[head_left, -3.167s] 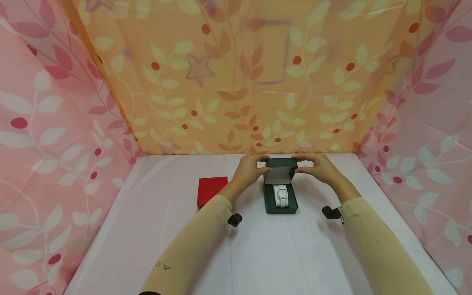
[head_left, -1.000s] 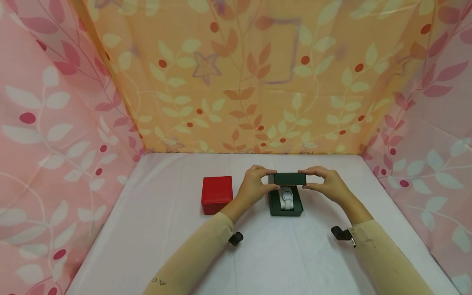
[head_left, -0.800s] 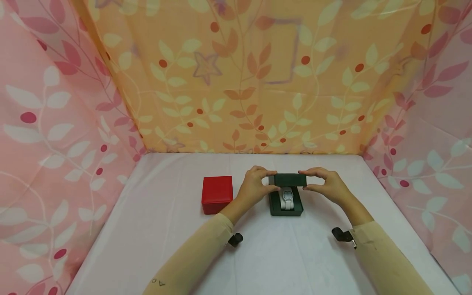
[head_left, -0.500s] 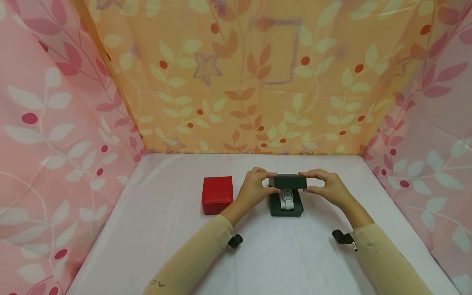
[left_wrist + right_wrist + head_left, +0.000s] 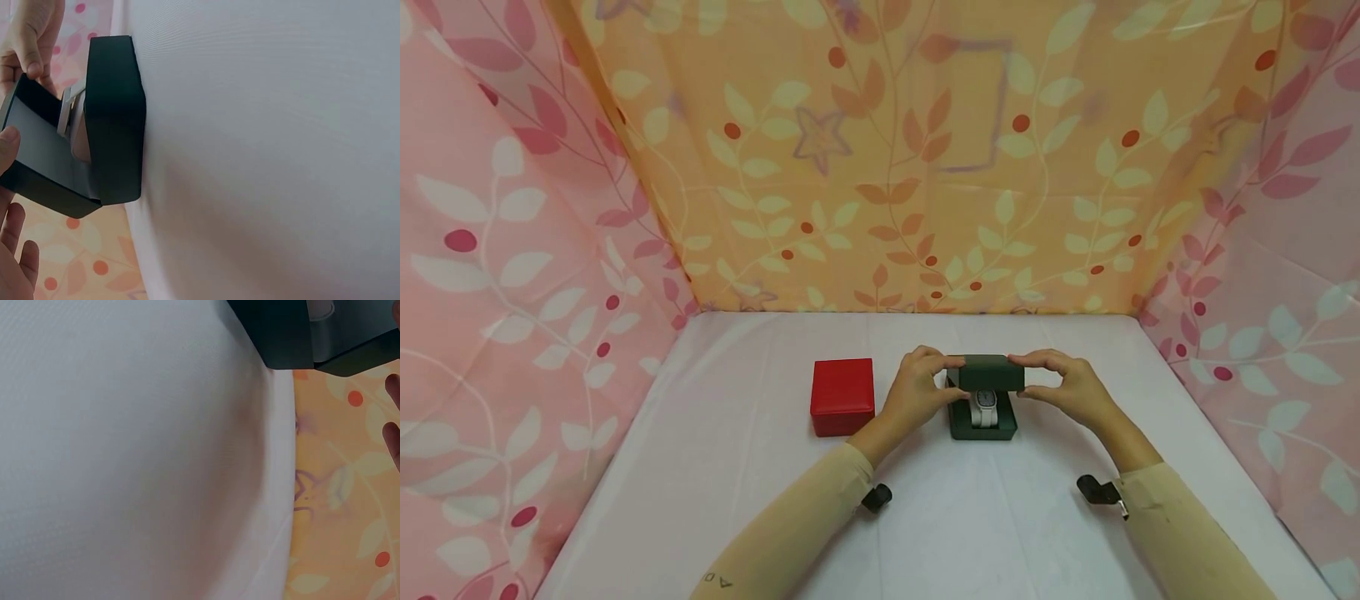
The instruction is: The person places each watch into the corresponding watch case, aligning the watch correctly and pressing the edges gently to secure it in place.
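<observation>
A dark green watch box (image 5: 983, 432) stands on the white-covered table, its hinged lid (image 5: 992, 372) tilted partway down over the base. Inside sits a white wristwatch (image 5: 984, 408), its upper part hidden by the lid in the head view. My left hand (image 5: 919, 385) pinches the lid's left side between thumb and fingers. On the opposite side my right hand (image 5: 1070, 388) pinches the lid the same way. In the left wrist view, the box (image 5: 115, 119) appears sideways with a gap between lid and base. The right wrist view catches only a corner of the box (image 5: 281, 337).
A red box (image 5: 842, 397) with its lid down stands left of the green one, close to my left forearm. Patterned cloth walls (image 5: 880, 167) enclose the table (image 5: 760, 500) at the back and both sides. Each wrist carries a small black camera (image 5: 1098, 490).
Both hands have brought the lid forward and down from upright, lowering it a little more over the last second. The watch is now more covered. The red box stays put.
</observation>
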`<action>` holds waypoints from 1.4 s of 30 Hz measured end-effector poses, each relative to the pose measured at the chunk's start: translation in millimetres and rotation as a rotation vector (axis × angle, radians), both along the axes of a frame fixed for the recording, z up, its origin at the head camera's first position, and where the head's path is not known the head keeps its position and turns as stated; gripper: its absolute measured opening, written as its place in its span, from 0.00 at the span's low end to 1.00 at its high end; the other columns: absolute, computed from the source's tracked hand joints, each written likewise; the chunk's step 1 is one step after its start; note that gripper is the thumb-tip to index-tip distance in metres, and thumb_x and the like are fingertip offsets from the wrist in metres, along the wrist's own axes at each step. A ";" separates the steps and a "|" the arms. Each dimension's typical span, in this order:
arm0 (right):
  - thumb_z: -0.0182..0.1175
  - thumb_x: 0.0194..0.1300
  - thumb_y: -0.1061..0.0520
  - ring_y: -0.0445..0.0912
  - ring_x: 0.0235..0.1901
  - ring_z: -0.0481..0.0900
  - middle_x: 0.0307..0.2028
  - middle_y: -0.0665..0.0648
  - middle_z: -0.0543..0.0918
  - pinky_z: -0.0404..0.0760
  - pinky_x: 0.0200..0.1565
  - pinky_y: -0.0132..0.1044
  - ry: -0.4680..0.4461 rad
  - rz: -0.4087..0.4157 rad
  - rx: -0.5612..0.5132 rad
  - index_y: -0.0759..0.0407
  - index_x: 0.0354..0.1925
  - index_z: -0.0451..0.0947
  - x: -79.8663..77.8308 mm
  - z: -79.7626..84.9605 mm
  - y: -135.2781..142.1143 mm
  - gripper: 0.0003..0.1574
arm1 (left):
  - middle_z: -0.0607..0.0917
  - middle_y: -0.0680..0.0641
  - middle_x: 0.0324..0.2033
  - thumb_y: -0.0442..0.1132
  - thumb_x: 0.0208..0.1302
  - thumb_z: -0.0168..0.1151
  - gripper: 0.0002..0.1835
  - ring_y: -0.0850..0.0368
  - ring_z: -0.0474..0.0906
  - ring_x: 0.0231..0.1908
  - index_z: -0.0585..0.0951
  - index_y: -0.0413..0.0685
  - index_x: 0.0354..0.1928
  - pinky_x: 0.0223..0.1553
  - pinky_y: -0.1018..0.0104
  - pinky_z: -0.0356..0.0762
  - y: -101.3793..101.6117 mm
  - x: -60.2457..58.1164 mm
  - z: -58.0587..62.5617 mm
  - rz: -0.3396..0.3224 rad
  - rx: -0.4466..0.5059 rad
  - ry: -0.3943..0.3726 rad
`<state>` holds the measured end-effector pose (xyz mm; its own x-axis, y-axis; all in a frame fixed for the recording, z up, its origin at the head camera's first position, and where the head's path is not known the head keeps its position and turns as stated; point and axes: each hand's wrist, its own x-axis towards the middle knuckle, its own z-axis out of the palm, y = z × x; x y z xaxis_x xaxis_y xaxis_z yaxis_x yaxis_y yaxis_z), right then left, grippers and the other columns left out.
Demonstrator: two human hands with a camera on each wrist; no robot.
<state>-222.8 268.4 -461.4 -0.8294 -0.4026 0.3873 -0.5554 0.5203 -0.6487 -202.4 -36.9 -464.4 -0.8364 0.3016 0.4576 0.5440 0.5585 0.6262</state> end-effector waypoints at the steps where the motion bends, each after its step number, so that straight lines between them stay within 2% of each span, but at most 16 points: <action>1: 0.80 0.51 0.60 0.32 0.57 0.78 0.54 0.49 0.86 0.67 0.61 0.19 0.006 0.005 -0.006 0.48 0.60 0.84 0.1 -0.9 0.2 0.37 | 0.85 0.50 0.47 0.46 0.52 0.82 0.29 0.60 0.74 0.52 0.86 0.60 0.59 0.50 0.65 0.74 0.0 0.5 -0.5 -0.002 -0.003 0.004; 13: 0.80 0.48 0.65 0.34 0.58 0.79 0.54 0.52 0.87 0.68 0.62 0.19 0.059 0.044 -0.054 0.53 0.59 0.84 3.8 -8.4 0.1 0.38 | 0.86 0.56 0.42 0.46 0.50 0.83 0.29 0.60 0.75 0.50 0.87 0.57 0.57 0.53 0.64 0.74 0.6 3.3 -5.9 -0.002 -0.024 0.079; 21: 0.80 0.47 0.67 0.34 0.57 0.79 0.53 0.54 0.87 0.69 0.61 0.19 0.076 0.042 -0.072 0.54 0.59 0.84 5.9 -13.2 -1.4 0.39 | 0.88 0.52 0.48 0.41 0.51 0.83 0.28 0.58 0.79 0.53 0.86 0.52 0.57 0.56 0.67 0.79 0.0 3.2 -9.9 -0.068 0.038 0.095; 27: 0.79 0.45 0.71 0.33 0.58 0.79 0.54 0.57 0.87 0.69 0.62 0.19 0.085 0.041 -0.095 0.57 0.59 0.84 8.5 -15.1 -2.9 0.40 | 0.87 0.52 0.53 0.39 0.51 0.82 0.28 0.58 0.79 0.59 0.86 0.49 0.57 0.61 0.69 0.76 0.4 2.4 -11.2 -0.107 0.069 0.097; 30: 0.78 0.45 0.73 0.33 0.59 0.79 0.54 0.62 0.86 0.67 0.63 0.19 0.096 0.059 -0.118 0.61 0.58 0.83 10.2 -15.5 -4.5 0.39 | 0.87 0.52 0.54 0.38 0.51 0.82 0.28 0.57 0.79 0.60 0.86 0.49 0.56 0.64 0.67 0.75 0.6 2.5 -12.8 -0.118 0.077 0.094; 37: 0.74 0.45 0.80 0.41 0.62 0.80 0.55 0.74 0.83 0.68 0.65 0.22 0.112 0.131 -0.174 0.73 0.56 0.81 20.3 -6.9 -12.0 0.36 | 0.88 0.50 0.54 0.36 0.50 0.82 0.28 0.46 0.79 0.63 0.86 0.49 0.56 0.67 0.59 0.72 1.1 4.6 -15.8 -0.114 0.070 0.083; 42: 0.73 0.46 0.80 0.42 0.63 0.79 0.56 0.75 0.82 0.69 0.65 0.23 0.065 0.157 -0.196 0.74 0.55 0.80 29.6 3.9 -15.9 0.34 | 0.88 0.49 0.54 0.36 0.51 0.82 0.27 0.42 0.78 0.64 0.85 0.48 0.56 0.67 0.58 0.73 1.1 7.3 -16.3 -0.119 0.065 0.080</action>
<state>-193.2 252.6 -457.5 -0.7334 -0.4362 0.5214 -0.6634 0.2918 -0.6890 -195.1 -35.9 -480.8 -0.7568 0.3639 0.5429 0.6533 0.4474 0.6108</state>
